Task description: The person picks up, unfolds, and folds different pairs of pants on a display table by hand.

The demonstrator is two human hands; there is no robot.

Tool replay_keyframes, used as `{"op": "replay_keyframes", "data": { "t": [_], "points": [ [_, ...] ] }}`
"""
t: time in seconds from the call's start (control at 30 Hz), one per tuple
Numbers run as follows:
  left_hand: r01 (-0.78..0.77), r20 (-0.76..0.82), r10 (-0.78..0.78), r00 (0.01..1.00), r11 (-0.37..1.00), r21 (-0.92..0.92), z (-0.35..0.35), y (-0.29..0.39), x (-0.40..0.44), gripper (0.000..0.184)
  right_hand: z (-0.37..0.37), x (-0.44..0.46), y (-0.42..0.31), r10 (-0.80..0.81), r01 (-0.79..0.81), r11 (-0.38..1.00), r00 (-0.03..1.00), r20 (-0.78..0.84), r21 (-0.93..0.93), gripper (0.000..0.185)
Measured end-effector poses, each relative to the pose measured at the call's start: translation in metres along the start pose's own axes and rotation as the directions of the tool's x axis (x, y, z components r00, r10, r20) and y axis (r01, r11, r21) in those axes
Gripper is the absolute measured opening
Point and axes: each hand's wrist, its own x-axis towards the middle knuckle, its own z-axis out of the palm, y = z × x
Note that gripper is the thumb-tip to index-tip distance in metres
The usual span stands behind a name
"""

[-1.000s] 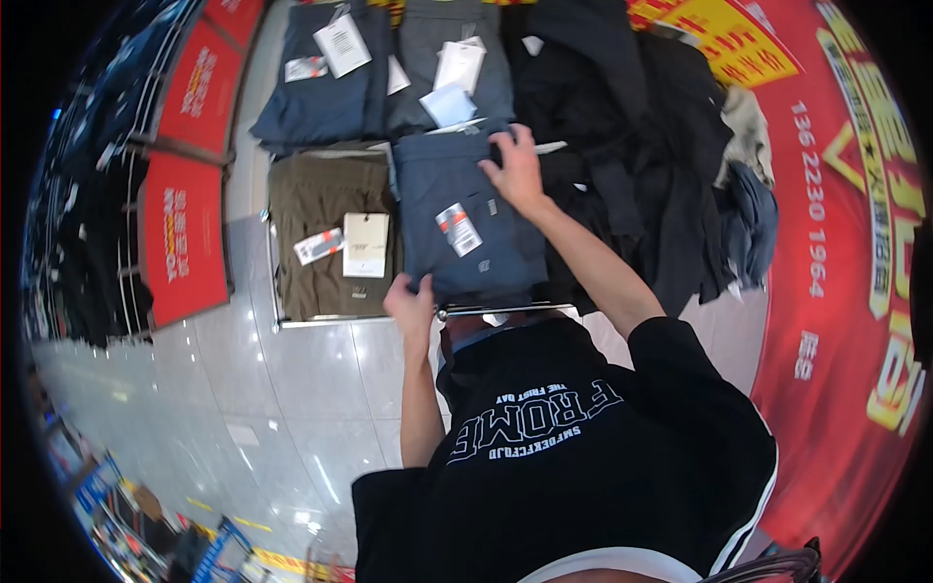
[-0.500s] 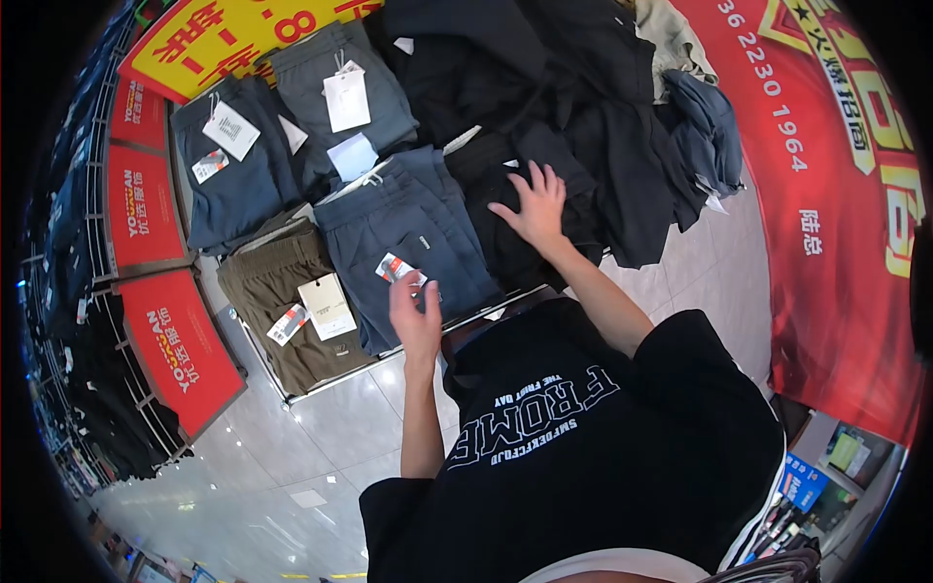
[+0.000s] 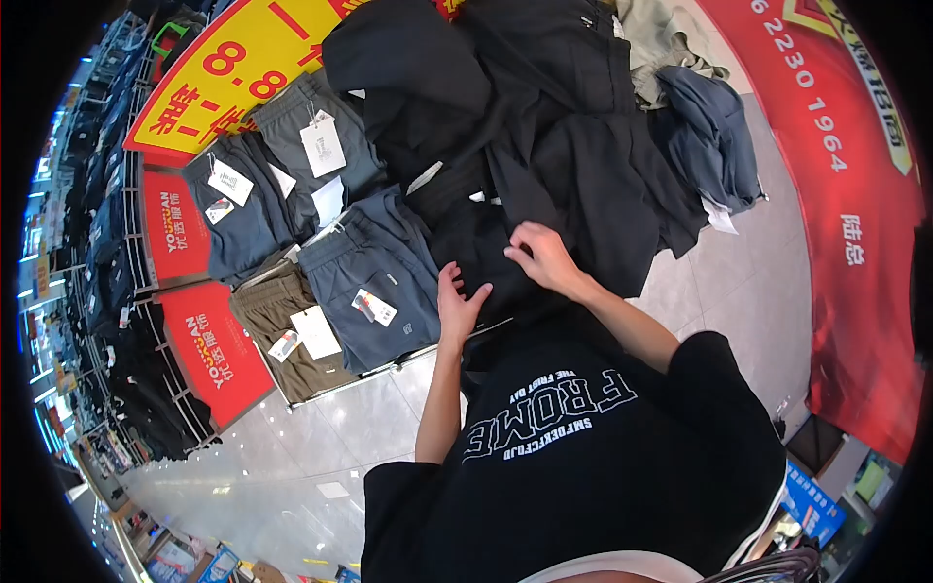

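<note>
Loose black trousers (image 3: 603, 185) lie in a heap over the right part of the display. My right hand (image 3: 544, 257) is closed at the near part of the black cloth, its fingers pinched on a fold. Just left of it, my left hand (image 3: 461, 303) has its fingers apart, beside the black cloth and the right edge of the folded navy trousers (image 3: 369, 267). Those navy trousers carry a white and orange tag. Folded brown trousers (image 3: 292, 335) with two tags lie to their left.
Behind are folded dark blue trousers (image 3: 253, 228) and grey trousers (image 3: 326, 117) with tags. A yellow and red sign (image 3: 233, 73) stands beyond. Red panels and a clothes rack are at left. A crumpled blue garment (image 3: 709, 136) and a red banner (image 3: 816, 243) are at right.
The view has turned toward the black trousers. My left hand has moved from the navy trousers toward the black cloth. My right hand has gone from spread to pinched.
</note>
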Motion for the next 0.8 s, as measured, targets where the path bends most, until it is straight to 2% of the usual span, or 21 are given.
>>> {"op": "replay_keyframes", "data": {
  "t": [0.03, 0.1, 0.17, 0.27, 0.3, 0.4, 0.53, 0.57, 0.63, 0.7, 0.8],
  "points": [
    [0.008, -0.013, -0.008, 1.0, 1.0, 0.01, 0.007, 0.003, -0.001, 0.079, -0.014, -0.008, -0.009, 0.0, -0.004, 0.993, 1.0, 0.027, 0.122, 0.016],
    [-0.18, -0.102, 0.215, 0.971, 0.945, 0.274, 0.022, 0.005, -0.009, 0.083, -0.041, -0.025, -0.024, 0.009, -0.04, 0.974, 0.991, 0.135, 0.225, 0.018],
    [-0.161, -0.117, 0.209, 0.971, 0.93, 0.329, 0.036, 0.007, -0.011, 0.081, -0.066, -0.037, -0.042, -0.047, -0.025, 0.952, 0.973, 0.226, 0.306, 0.019],
    [-0.333, -0.106, 0.518, 0.849, 0.679, 0.654, 0.051, 0.024, -0.006, 0.071, -0.104, -0.04, -0.065, -0.111, -0.07, 0.876, 0.934, 0.341, 0.478, 0.022],
    [-0.343, -0.106, 0.541, 0.835, 0.66, 0.668, 0.055, 0.029, -0.008, 0.07, -0.114, -0.038, -0.07, -0.106, -0.077, 0.868, 0.936, 0.335, 0.491, 0.022],
    [-0.387, -0.13, 0.601, 0.789, 0.65, 0.654, 0.066, 0.044, -0.019, 0.066, -0.133, -0.027, -0.089, -0.348, 0.013, 0.731, 0.867, 0.356, 0.682, 0.023],
    [-0.464, -0.225, 0.57, 0.79, 0.796, 0.388, 0.056, 0.069, -0.044, 0.061, -0.126, -0.019, -0.123, -0.573, 0.097, 0.541, 0.77, 0.282, 0.835, 0.021],
    [-0.482, -0.25, 0.549, 0.798, 0.829, 0.282, 0.051, 0.076, -0.05, 0.06, -0.121, -0.02, -0.131, -0.622, 0.134, 0.505, 0.741, 0.252, 0.853, 0.021],
    [-0.515, -0.278, 0.497, 0.822, 0.857, 0.009, 0.039, 0.089, -0.062, 0.057, -0.11, -0.027, -0.14, -0.699, 0.151, 0.496, 0.654, 0.29, 0.855, 0.017],
    [-0.541, -0.283, 0.468, 0.837, 0.786, -0.299, 0.026, 0.101, -0.074, 0.055, -0.092, -0.036, -0.141, -0.745, 0.241, 0.516, 0.6, 0.292, 0.822, 0.018],
    [-0.515, -0.25, 0.49, 0.835, 0.536, -0.669, 0.005, 0.111, -0.085, 0.051, -0.068, -0.049, -0.14, -0.787, 0.334, 0.507, 0.556, 0.268, 0.795, 0.015]
  ]
}}
